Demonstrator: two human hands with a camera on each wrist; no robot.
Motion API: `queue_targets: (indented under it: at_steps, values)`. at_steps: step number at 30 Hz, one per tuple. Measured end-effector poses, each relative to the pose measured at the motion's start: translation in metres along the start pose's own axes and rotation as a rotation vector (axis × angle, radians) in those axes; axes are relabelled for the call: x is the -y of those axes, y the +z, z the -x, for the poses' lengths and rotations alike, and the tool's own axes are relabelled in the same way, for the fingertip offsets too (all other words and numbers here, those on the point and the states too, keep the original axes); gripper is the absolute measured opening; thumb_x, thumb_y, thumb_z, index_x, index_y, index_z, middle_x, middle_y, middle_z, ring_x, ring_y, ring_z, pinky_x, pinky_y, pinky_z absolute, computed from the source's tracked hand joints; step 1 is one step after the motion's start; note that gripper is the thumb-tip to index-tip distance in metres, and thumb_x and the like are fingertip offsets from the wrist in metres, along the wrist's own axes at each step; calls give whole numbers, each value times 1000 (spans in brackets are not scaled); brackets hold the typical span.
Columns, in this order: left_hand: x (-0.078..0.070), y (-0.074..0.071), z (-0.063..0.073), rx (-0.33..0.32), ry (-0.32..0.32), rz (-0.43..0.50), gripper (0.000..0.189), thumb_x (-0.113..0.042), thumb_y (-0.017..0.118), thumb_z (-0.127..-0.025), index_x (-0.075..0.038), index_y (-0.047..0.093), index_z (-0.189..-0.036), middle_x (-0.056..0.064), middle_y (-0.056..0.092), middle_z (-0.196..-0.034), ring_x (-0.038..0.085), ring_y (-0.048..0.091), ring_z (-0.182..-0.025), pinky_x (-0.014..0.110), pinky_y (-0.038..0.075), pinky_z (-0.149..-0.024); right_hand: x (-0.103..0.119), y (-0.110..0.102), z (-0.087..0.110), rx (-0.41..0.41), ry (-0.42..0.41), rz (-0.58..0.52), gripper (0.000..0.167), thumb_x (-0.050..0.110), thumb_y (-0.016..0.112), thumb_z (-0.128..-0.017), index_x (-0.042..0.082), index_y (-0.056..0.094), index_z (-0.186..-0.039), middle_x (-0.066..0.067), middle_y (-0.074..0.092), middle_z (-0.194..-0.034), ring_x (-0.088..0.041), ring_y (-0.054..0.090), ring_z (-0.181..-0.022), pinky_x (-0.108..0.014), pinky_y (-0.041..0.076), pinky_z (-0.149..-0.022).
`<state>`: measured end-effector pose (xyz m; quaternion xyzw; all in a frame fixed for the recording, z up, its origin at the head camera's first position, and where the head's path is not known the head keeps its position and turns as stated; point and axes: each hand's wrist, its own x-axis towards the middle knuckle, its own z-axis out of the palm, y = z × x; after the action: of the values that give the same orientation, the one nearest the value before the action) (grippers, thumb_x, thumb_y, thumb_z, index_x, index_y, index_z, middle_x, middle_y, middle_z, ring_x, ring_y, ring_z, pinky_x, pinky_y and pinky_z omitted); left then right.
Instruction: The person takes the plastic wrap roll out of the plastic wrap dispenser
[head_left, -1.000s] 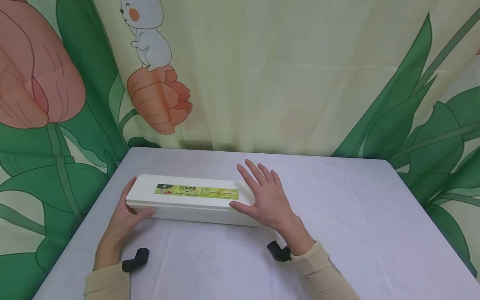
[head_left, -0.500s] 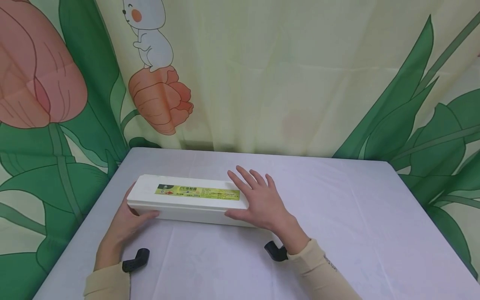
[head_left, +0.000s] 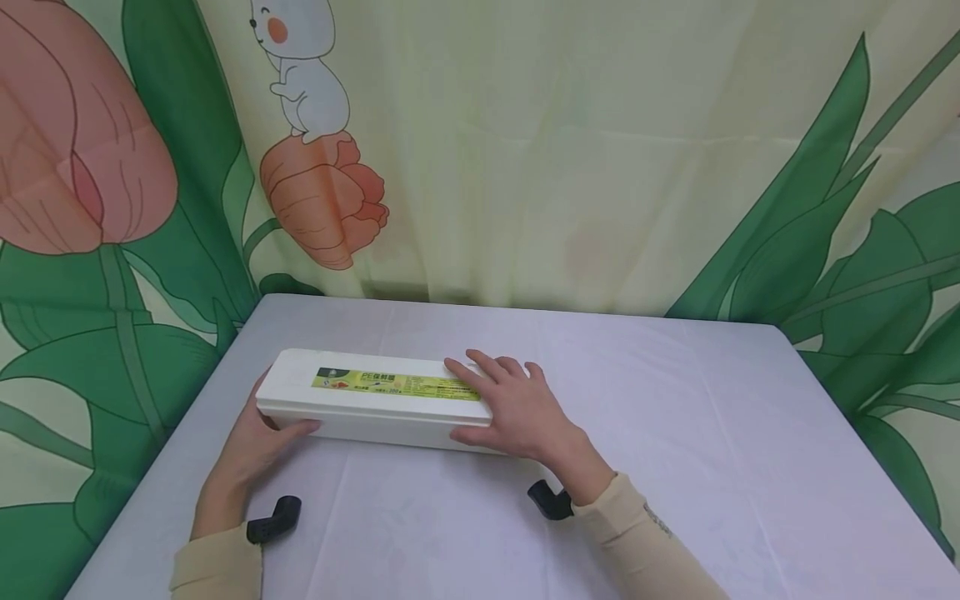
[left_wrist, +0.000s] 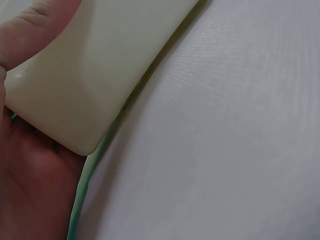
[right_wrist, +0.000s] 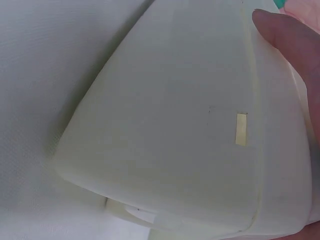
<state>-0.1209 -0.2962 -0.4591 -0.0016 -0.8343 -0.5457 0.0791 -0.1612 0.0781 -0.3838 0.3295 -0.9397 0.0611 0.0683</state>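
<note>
The left hand (head_left: 251, 450) grips one end of the white box (head_left: 382, 427), fingers mostly hidden; the right hand (head_left: 528, 417) rests, fingers spread, over the other, obscuring it. The box lies on the worktop (head_left: 675, 467), long axis left to right, right end slightly nearer. Beyond hangs a printed curtain (head_left: 540, 167), cropped above.

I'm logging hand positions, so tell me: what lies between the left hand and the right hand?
In the head view, a white box with a yellow label lies between the left hand and the right hand.
</note>
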Motion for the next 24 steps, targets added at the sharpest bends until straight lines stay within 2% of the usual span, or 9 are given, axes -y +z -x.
queue_targets:
  at_steps: [3, 6, 8, 11, 15, 24]
  values:
    - [1, 0, 0, 0, 2, 7, 115, -8, 87, -79, -23, 10, -164, 13, 30, -162, 23, 33, -143, 38, 27, -116, 0, 1, -1, 1, -20, 16, 81, 68, 64, -86, 36, 38, -156, -2, 45, -153, -31, 52, -123, -53, 44, -91]
    - [2, 0, -1, 2, 10, 23, 116, -7, 87, -78, -23, 11, -164, 13, 29, -162, 24, 31, -144, 55, 23, -117, 0, 1, -2, 0, -30, 34, 80, 68, 64, -86, 37, 39, -155, -2, 48, -150, -31, 53, -120, -51, 44, -87]
    - [2, 0, -1, 3, 14, 27, 116, -7, 87, -78, -24, 11, -164, 13, 29, -162, 25, 31, -145, 61, 22, -116, -1, 1, -2, -2, -36, 39, 79, 67, 65, -86, 37, 40, -155, -2, 49, -148, -30, 53, -118, -51, 44, -85]
    - [3, 0, -1, 3, 18, 19, 115, -8, 87, -79, -24, 11, -164, 12, 30, -162, 17, 33, -142, 46, 26, -118, -2, 2, -2, -11, -44, 43, 78, 66, 66, -85, 37, 42, -154, -1, 51, -146, -29, 53, -116, -50, 44, -84]
    - [3, 0, -1, 4, 23, 9, 114, -8, 87, -79, -25, 11, -164, 12, 31, -161, 5, 35, -135, 27, 29, -111, -2, 3, -3, -23, -50, 35, 76, 64, 67, -86, 36, 43, -153, -1, 52, -145, -30, 54, -115, -51, 44, -84]
    - [2, 0, 1, 10, 57, 20, 115, -6, 86, -79, -28, 12, -163, 12, 32, -160, 0, 35, -132, 22, 32, -105, -3, 3, -2, -67, -70, 45, 75, 63, 67, -86, 36, 45, -152, -1, 53, -144, -31, 54, -115, -53, 44, -84]
